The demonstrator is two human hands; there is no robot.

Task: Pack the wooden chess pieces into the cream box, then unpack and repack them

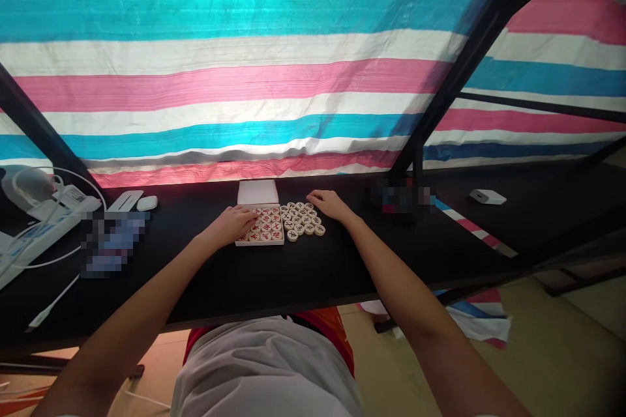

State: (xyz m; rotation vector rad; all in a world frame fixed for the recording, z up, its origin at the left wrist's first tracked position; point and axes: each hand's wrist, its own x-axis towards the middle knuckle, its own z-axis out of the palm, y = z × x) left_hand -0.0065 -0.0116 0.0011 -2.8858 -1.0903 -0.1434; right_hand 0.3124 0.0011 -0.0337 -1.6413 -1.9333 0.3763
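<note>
Striped sheet (229, 10) behind a black table (220, 287), with an open white box (259, 243) between two bare hands.
The sheet runs past the top edge, and both forearms (161, 287) leave at the bottom. One pixelated patch (115, 244) at left and another pixelated patch (396, 195) at right hide what lies there. The box stands mid-table, its lid (257, 192) tipped back on the far side. The left hand (235, 223) covers part of the box's left side, fingers reaching over red-marked pieces (266, 227); whether it pinches one cannot be told. The right hand (328, 203) is loosely bent, fingertips by the far edge of dark-marked pieces (297, 220) clustered just beside the box; its grip is too small to make out.
</note>
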